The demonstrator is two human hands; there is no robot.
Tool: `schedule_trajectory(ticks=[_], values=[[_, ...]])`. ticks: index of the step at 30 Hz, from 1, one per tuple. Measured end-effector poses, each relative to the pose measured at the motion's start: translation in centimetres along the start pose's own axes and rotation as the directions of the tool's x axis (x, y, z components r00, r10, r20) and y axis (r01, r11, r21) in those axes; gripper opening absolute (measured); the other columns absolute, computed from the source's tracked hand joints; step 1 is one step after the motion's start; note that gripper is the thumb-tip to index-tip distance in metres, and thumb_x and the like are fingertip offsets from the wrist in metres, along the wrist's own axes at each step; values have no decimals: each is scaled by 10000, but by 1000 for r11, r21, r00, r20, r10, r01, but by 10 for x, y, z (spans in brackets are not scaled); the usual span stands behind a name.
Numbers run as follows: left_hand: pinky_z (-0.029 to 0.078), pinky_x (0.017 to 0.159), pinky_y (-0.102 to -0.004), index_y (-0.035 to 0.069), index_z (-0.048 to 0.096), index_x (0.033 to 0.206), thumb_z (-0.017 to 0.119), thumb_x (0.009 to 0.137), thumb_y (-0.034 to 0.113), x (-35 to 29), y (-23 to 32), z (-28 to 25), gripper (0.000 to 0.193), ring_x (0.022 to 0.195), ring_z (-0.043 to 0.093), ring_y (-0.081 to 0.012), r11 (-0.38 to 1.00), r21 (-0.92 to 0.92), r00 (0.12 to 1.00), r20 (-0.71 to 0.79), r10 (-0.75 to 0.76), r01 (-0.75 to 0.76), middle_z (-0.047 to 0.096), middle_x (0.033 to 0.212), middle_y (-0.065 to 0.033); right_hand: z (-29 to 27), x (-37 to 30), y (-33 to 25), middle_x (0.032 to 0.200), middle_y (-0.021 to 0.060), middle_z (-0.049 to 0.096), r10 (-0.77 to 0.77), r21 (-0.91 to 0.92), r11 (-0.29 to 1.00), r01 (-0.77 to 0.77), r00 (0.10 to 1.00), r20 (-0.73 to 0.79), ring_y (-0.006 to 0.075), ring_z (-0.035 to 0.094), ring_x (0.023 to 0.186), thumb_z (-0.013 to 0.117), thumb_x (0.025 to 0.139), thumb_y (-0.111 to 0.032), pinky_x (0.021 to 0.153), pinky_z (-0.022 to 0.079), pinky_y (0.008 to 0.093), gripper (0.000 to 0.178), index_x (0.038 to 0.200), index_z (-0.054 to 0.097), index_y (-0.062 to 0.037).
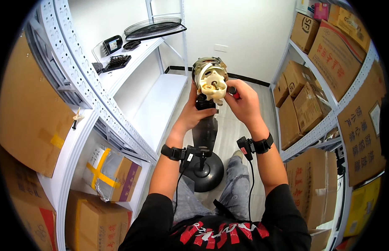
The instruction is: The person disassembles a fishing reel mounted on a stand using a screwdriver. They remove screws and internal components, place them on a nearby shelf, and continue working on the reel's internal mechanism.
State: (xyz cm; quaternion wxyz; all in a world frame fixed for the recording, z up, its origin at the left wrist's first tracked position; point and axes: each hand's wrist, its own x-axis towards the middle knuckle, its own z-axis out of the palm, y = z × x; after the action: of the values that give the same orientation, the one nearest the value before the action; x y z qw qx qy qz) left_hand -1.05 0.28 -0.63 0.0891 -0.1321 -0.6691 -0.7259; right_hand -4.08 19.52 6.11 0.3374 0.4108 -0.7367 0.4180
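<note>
The left hand (pixel 192 113) is clasped around the neck (pixel 203 104) below a pedestal fan's exposed motor head (pixel 213 78), centre. The right hand (pixel 247 101) grips a red-and-black tool handle (pixel 234 93), just right.

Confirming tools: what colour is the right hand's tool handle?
The tool handle is red and black, head view.

The head view came from the left of two side-by-side cameras and looked steeply down and forward over the wearer's black shirt (pixel 221 240) at bottom centre. The fan motor head (pixel 213 81), at upper centre, sat nearer the lens than the round black base (pixel 213 173) on the floor (pixel 226 136) or the white wall (pixel 240 29) at the top. The wide fisheye lens took in shelving along the left (pixel 69 54) and right edges, bending its uprights, and left the corners black.
</note>
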Motion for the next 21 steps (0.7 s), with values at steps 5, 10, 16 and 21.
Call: schedule_trajectory(ticks=[5,10,16,21], values=[[376,1122,-351,78,-63,1608,863,736,108,0,2,2,1272,1397,404,-235,999,-37,1000,13,25,-25,370,1544,-133,-3,0,5,831,65,655,8,-73,997,-10,1000,-28,216,632,676,756,785,-15,599,519,321,245,1001,651,-63],[377,1123,-354,107,-72,1611,847,743,84,1,-2,1,1265,1398,403,-238,997,-72,1000,12,20,-20,363,1547,-129,-2,-2,4,833,68,663,-73,-101,992,71,997,-19,253,646,700,735,739,24,605,523,345,280,989,656,-73],[393,1113,-356,114,-48,1614,841,740,77,1,-4,0,1247,1380,422,-238,992,-124,1000,22,-10,12,388,1524,-116,2,-2,4,854,48,675,-247,-174,957,231,965,-82,253,655,719,720,686,41,610,536,352,317,971,655,-82],[415,1092,-356,112,7,1614,851,741,97,2,-6,-2,1214,1367,436,-234,998,-65,1000,16,1,0,407,1507,-108,5,-3,8,854,36,673,-286,-183,947,263,952,-110,237,654,718,732,671,27,604,537,341,313,950,652,-88]])
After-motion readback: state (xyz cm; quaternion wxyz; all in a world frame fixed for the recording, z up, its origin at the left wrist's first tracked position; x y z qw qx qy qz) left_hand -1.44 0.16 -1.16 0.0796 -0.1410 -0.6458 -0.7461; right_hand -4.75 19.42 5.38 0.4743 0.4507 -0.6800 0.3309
